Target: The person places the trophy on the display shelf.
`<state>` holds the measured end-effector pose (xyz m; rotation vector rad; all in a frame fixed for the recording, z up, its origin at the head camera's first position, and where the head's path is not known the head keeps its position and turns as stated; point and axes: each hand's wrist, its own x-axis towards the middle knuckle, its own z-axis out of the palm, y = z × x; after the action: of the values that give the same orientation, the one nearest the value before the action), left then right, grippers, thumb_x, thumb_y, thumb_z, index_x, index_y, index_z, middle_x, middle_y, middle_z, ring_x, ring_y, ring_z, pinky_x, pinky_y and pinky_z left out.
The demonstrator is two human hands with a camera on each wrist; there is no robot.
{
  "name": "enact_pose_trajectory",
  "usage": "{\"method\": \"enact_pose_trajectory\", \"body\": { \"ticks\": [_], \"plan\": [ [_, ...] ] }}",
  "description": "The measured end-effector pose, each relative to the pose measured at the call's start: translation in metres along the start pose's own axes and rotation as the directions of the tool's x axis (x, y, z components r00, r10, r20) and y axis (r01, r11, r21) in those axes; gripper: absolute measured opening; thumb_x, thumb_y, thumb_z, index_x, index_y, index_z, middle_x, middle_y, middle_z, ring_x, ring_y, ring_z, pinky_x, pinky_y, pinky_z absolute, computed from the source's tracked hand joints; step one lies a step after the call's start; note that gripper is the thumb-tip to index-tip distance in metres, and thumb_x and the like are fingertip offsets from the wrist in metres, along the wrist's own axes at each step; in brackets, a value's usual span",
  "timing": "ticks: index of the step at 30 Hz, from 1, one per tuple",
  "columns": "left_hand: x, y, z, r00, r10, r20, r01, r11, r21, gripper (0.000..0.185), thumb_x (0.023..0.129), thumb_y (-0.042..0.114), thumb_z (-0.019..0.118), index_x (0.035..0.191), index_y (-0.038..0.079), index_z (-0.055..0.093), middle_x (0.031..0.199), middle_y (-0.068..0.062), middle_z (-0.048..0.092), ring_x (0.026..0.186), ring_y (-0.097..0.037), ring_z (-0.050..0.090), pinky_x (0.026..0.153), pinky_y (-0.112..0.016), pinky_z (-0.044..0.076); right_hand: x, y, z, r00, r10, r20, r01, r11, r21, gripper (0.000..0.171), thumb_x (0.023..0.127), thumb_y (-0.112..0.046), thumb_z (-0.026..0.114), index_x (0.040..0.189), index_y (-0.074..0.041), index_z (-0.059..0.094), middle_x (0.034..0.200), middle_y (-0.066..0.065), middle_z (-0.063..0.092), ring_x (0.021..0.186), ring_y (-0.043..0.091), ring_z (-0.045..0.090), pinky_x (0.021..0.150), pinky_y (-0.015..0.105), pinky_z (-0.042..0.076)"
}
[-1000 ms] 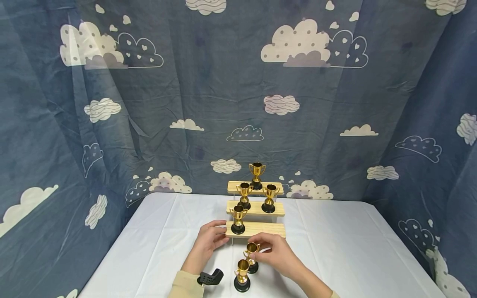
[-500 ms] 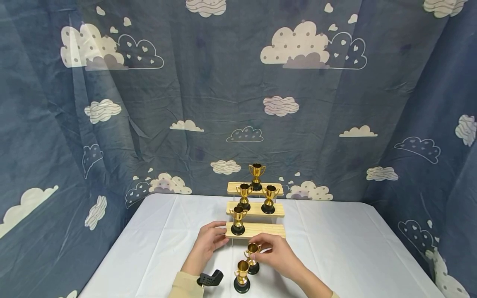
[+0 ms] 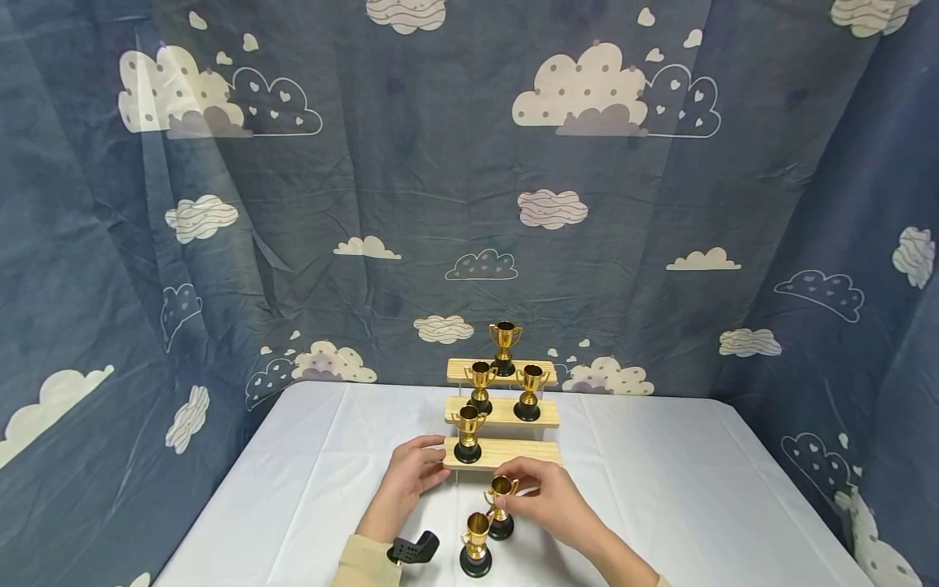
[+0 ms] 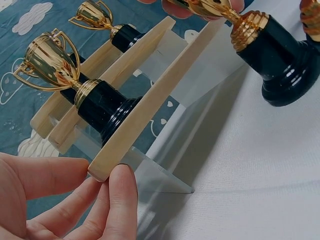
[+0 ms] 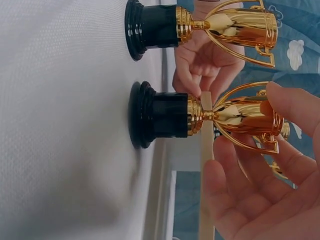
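Observation:
Thumb and fingers of my right hand (image 3: 546,499) grip the cup of a small gold trophy (image 5: 245,117) with a black base, upright in front of the stand. Whether its base touches the cloth I cannot tell. Close beside it, nearer me, another trophy (image 3: 476,545) stands on the table. My left hand (image 4: 70,200) pinches the left end of the lowest wooden shelf (image 3: 521,453) between thumb and fingers. One trophy (image 4: 55,65) stands at that shelf's left side. Two more, a left trophy (image 3: 480,387) and a right trophy (image 3: 529,393), occupy the middle shelf (image 3: 506,412).
The top shelf (image 3: 534,371) bears a single trophy (image 3: 504,346). Clear panels (image 4: 155,170) support the tiered stand. White cloth covers the table (image 3: 660,489), and a blue cloud-patterned curtain (image 3: 411,163) hangs behind and at both sides.
My right hand has shifted slightly to the right with the trophy in its grip, away from the trophy beside it. The left hand stays on the shelf end.

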<state>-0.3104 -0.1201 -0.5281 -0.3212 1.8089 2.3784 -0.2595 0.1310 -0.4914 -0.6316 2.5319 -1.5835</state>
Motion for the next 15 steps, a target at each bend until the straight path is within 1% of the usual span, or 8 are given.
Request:
{"method": "enact_pose_trajectory", "body": {
  "ticks": [9,15],
  "plan": [
    [-0.0024,-0.0006,-0.0016,1.000,0.004,0.014,-0.004,1.000,0.001,0.046,0.089,-0.002,0.065,0.135,-0.005,0.057,0.119,-0.021,0.064,0.080,-0.018,0.070,0.079,-0.034,0.061,-0.0016,-0.0047,-0.0053,0.999,0.027,-0.020,-0.028,0.999,-0.039,0.039,0.082,-0.030,0.084,0.113,-0.011,0.072,0.100,-0.004,0.071,0.088,0.020,0.067,0.077,0.030,0.057],
    [0.0002,-0.0011,-0.0010,1.000,0.002,0.008,-0.002,1.000,0.004,0.046,0.089,-0.002,0.065,0.134,-0.005,0.058,0.118,-0.022,0.065,0.082,-0.019,0.070,0.080,-0.034,0.061,-0.0027,-0.0079,-0.0088,0.999,0.022,-0.044,-0.023,1.000,-0.022,0.037,0.081,-0.029,0.085,0.112,-0.013,0.072,0.097,-0.002,0.071,0.084,0.024,0.068,0.072,0.028,0.057]
  ]
}}
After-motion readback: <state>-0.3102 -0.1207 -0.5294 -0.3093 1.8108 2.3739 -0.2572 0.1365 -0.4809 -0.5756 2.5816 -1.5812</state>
